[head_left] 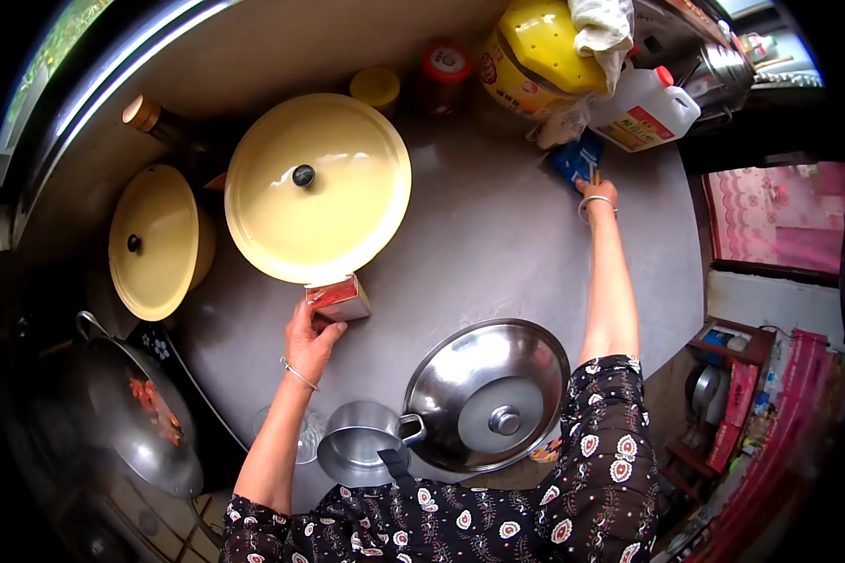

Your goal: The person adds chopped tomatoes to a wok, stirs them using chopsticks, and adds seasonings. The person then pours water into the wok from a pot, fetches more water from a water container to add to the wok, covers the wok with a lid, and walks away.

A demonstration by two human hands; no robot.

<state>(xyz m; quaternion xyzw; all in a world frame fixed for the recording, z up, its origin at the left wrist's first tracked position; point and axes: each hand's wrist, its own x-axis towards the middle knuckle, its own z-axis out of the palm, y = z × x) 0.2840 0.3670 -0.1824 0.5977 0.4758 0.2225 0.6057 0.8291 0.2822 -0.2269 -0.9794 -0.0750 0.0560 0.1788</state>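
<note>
My left hand (312,333) grips a small red-and-white box (340,298) at the front edge of a large cream lid (347,220) with a black knob. At the far right of the counter, my right hand (599,192) is closed on a crumpled blue packet (576,159). Beside that packet stands a white jug (643,111) with a red cap. Between my forearms lie a shiny wok lid (451,375) and a small steel pot (352,436). A clear glass dish shows partly behind my left forearm.
On the left, a wok (122,441) holds reddish food, with a second cream lidded pot (155,249) behind it. A dark bottle (174,129), a yellow-lidded jar (376,86), a red-lidded jar (444,70) and a big yellow-topped container (535,66) line the wall.
</note>
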